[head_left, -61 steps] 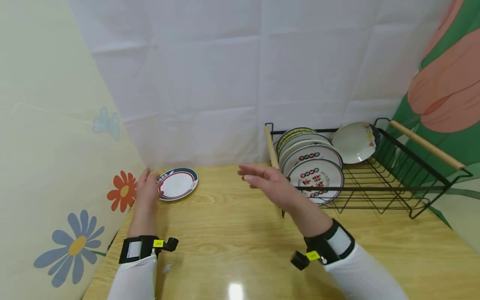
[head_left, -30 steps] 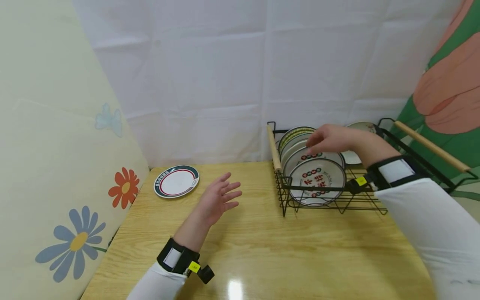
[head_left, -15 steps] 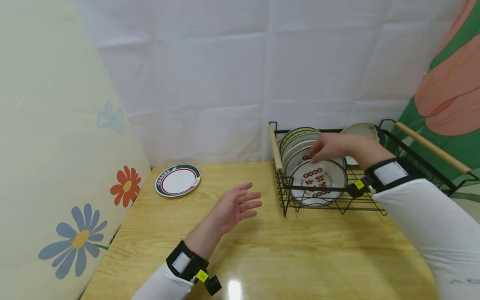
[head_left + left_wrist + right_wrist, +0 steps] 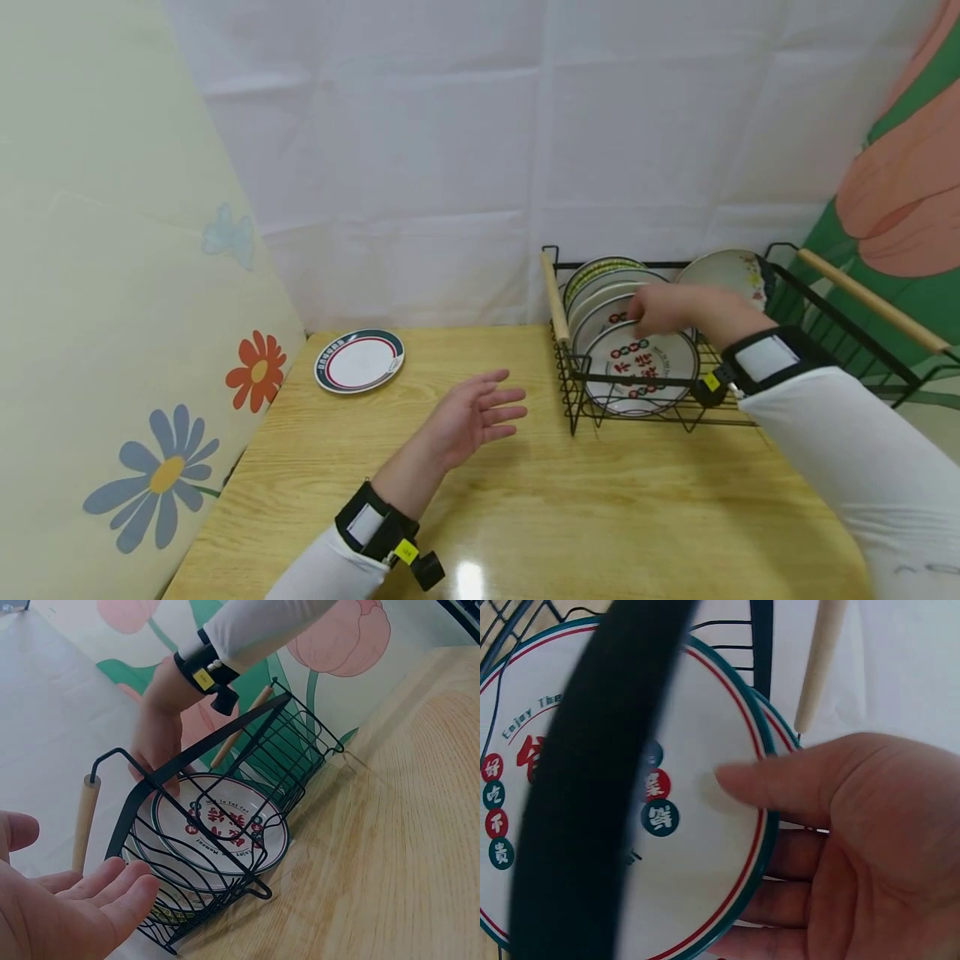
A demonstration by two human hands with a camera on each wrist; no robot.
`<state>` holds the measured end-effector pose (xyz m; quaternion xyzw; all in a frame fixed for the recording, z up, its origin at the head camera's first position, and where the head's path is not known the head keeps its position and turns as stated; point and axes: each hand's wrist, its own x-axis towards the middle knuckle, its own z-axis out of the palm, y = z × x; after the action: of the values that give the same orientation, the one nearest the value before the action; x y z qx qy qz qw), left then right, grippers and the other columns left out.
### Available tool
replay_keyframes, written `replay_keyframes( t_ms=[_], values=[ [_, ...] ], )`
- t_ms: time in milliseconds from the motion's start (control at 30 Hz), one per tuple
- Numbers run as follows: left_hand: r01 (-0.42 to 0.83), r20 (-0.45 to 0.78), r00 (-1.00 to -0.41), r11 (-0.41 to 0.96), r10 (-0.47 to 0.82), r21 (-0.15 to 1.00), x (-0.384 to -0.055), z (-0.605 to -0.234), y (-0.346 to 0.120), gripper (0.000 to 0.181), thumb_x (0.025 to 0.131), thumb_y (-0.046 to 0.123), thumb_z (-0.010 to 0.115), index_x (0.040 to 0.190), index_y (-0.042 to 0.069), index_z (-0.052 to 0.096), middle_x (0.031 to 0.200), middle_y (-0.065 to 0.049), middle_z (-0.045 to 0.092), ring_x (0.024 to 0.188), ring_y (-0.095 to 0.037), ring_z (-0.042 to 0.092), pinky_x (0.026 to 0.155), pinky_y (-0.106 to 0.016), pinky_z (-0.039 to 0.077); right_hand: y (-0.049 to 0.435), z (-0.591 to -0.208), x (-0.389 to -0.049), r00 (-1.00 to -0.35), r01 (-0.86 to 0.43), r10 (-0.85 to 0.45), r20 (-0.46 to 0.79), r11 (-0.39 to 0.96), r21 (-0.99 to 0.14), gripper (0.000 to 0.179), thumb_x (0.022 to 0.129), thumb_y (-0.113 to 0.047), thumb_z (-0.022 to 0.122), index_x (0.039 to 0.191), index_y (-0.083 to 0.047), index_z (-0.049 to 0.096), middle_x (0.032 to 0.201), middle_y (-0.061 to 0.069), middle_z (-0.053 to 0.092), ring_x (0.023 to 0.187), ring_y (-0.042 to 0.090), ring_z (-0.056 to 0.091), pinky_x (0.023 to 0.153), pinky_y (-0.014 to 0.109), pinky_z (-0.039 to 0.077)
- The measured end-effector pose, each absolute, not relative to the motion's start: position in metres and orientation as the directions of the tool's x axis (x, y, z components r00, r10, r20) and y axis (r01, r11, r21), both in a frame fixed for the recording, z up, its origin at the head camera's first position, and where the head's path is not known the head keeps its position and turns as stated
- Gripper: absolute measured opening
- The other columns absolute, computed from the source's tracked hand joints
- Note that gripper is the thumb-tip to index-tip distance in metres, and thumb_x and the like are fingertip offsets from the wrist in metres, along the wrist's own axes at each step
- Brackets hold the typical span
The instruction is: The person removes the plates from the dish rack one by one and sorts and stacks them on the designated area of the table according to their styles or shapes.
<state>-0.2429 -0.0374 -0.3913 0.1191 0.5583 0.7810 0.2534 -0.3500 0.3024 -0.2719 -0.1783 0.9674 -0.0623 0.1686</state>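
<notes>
The front plate (image 4: pixel 672 354) stands upright in a black wire dish rack, white with red lettering and a green-and-red rim. My right hand (image 4: pixel 663 308) pinches its top edge. In the right wrist view, the thumb of my right hand (image 4: pixel 885 825) lies on the face of the plate (image 4: pixel 709 877), with the fingers behind the rim. Palm up and fingers spread, my left hand (image 4: pixel 468 421) hovers over the table left of the rack and holds nothing. The left wrist view shows my left hand (image 4: pixel 75 911) near the rack's wooden handle (image 4: pixel 86 821).
Several more plates (image 4: pixel 603 268) stand behind the front one in the rack (image 4: pixel 555 296). A white bowl-like dish (image 4: pixel 723 271) leans at the rack's back. Another plate (image 4: pixel 360 362) lies flat on the wooden table (image 4: pixel 322 467) at left. White cloth (image 4: pixel 420 167) hangs behind.
My left hand has moved right, away from the flat plate. My right hand has reached over the rack, come down and taken the front plate's edge.
</notes>
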Motion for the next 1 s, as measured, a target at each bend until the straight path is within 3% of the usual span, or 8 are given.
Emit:
replay_keyframes(
  t_ms=[333, 800, 1000],
  values=[
    [-0.266, -0.106, -0.847, -0.243, 0.520, 0.933, -0.242, -0.388, -0.037, 0.055, 0.109, 0.028, 0.036, 0.161, 0.011, 0.031, 0.157, -0.026, 0.044, 0.133, -0.034, 0.061, 0.099, -0.036, 0.057, 0.305, -0.274, -0.350, -0.885, -0.360, -0.384, -0.263, 0.923, -0.136, 0.012, 0.093, -0.005, 0.063, 0.091, -0.003, 0.074, 0.078, 0.003, 0.060, 0.068, 0.017, 0.052, 0.063, 0.030, 0.042],
    [-0.258, -0.098, -0.847, -0.243, 0.523, 0.935, -0.244, -0.386, -0.038, 0.056, 0.109, 0.031, 0.036, 0.162, 0.012, 0.028, 0.157, -0.026, 0.045, 0.138, -0.039, 0.056, 0.109, -0.044, 0.052, 0.310, -0.262, -0.347, -0.860, -0.450, -0.470, -0.200, 0.882, -0.135, 0.016, 0.097, -0.005, 0.060, 0.084, -0.003, 0.070, 0.070, 0.000, 0.050, 0.062, 0.014, 0.041, 0.063, 0.031, 0.036],
    [-0.251, -0.097, -0.851, -0.237, 0.517, 0.938, -0.244, -0.383, -0.038, 0.057, 0.109, 0.032, 0.036, 0.162, 0.013, 0.029, 0.157, -0.026, 0.045, 0.138, -0.038, 0.056, 0.112, -0.048, 0.049, 0.314, -0.243, -0.347, -0.883, -0.422, -0.436, -0.176, 0.900, -0.109, 0.015, 0.099, -0.007, 0.060, 0.094, 0.000, 0.073, 0.078, 0.005, 0.058, 0.067, 0.017, 0.046, 0.065, 0.035, 0.040]
  ],
)
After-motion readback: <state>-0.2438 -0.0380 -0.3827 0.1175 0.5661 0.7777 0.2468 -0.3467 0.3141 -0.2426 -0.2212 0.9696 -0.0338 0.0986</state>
